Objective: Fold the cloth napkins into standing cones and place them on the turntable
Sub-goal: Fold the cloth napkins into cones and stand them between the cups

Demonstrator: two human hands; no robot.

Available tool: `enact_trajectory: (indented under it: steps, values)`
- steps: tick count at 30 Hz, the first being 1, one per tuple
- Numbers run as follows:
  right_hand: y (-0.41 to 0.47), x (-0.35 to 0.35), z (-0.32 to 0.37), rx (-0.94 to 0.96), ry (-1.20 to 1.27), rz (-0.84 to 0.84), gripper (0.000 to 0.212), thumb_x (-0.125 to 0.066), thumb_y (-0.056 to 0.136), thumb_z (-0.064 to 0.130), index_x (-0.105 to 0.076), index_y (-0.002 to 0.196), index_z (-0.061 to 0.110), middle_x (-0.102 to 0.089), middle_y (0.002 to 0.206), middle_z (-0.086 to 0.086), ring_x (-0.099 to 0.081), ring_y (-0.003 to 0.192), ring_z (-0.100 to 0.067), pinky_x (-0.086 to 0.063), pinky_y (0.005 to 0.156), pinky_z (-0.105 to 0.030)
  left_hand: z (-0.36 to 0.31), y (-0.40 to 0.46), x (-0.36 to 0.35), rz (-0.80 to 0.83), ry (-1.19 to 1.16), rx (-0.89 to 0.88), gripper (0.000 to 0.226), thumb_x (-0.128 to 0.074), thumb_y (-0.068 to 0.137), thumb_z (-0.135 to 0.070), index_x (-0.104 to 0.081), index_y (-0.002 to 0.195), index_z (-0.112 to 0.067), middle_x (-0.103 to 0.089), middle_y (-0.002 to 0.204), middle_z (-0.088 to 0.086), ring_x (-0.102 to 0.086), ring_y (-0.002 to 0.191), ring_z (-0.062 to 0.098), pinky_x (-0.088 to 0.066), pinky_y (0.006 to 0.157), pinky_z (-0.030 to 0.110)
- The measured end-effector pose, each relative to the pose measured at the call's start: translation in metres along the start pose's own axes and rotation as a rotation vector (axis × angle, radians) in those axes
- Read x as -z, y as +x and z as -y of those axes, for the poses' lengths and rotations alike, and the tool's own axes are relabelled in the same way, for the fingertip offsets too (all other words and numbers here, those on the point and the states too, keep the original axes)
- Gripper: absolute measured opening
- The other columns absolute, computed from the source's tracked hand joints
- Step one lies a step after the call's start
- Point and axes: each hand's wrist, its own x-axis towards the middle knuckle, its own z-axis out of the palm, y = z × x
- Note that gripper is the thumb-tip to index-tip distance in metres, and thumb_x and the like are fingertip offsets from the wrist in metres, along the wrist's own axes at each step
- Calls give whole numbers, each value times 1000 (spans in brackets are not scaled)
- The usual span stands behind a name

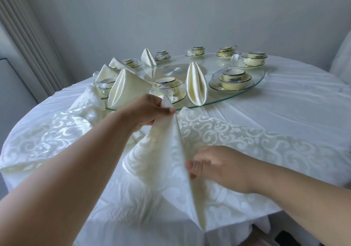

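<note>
Nearest the camera, the right hand [218,167] curls its fingers into the lower side fold of the napkin being folded [171,160], which stands half-formed on the worktop [284,103]. That grip looks meant to hold the base steady while the shape is drawn up. Above it, the left hand [150,110] pinches the napkin's top point between thumb and fingers, lifting the peak so the cloth hangs into a cone — a judgement from how the folds fall.

Under the napkin lies a patterned cloth [247,131], spread flat across the worktop. Just beyond is the glass turntable [260,79], and already on it stand a wide cone [125,89] and a slim cone [195,85]. More folded napkins rise further back on the left. Stacked bowl sets [232,79] crowd the rim, so free spots for another cone are few.
</note>
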Motion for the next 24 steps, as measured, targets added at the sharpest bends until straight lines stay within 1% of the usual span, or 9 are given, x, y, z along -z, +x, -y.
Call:
enact_trajectory:
  steps: [1,3,5,8,12,18,21,22,24]
  values:
    - [-3,-3,2,-17,40,-7,73,-39,72,81,-59,81,12,-53,68,9,-49,61,-7,-39,61,-27,-1,8,-7,-3,25,-2,49,-86,60,-37,-61,89,-6,-50,76,11,-47,73,21,-47,73,35]
    - [-4,-9,2,-69,134,-71,54,-58,72,72,-56,92,22,-53,63,12,-46,55,-1,-33,57,-21,-1,25,-19,-52,123,9,39,-82,71,-32,-50,72,-10,-44,69,9,-39,63,19,-36,60,26]
    - [-2,-15,-2,-132,215,-152,55,-67,72,61,-43,112,33,-55,67,10,-50,58,1,-36,60,-21,-4,34,-33,-117,242,41,46,-78,77,-32,-38,61,-15,-40,59,5,-35,52,19,-29,50,21]
    - [1,-23,-11,-185,211,-261,56,-70,79,41,-31,120,38,-50,61,7,-49,55,-1,-42,62,-23,-4,43,-50,-187,368,76,49,-77,77,-35,-35,58,-18,-39,55,-1,-34,46,15,-25,38,19]
    - [0,-25,-20,-213,243,-182,45,-66,86,32,-40,122,39,-48,56,11,-46,49,2,-32,55,-15,9,56,-60,-255,403,82,44,-80,72,-36,-43,58,-17,-46,57,-2,-45,53,17,-32,44,22]
    - [-3,-20,-16,-209,384,25,41,-68,86,29,-50,123,36,-44,48,19,-41,45,1,-34,50,-16,29,45,-50,-269,424,98,37,-79,73,-35,-51,62,-14,-54,63,3,-50,61,24,-37,54,24]
    - [-10,-22,-4,-137,307,11,62,-69,76,51,-37,128,48,-61,81,25,-56,73,10,-44,74,-15,36,35,-42,-261,373,88,32,-78,76,-36,-55,69,-14,-51,61,3,-45,56,22,-34,52,25]
    - [-13,-24,1,-120,264,10,67,-68,73,56,-30,128,53,-63,98,22,-57,89,10,-45,85,-19,37,33,-42,-261,345,80,32,-77,76,-35,-54,70,-15,-49,60,2,-42,55,21,-33,51,25]
    - [-22,-26,15,-119,158,19,71,-68,74,56,-18,125,62,-59,111,15,-55,106,3,-42,94,-21,34,30,-43,-266,300,58,36,-77,77,-34,-47,65,-16,-44,59,2,-37,54,20,-29,49,25]
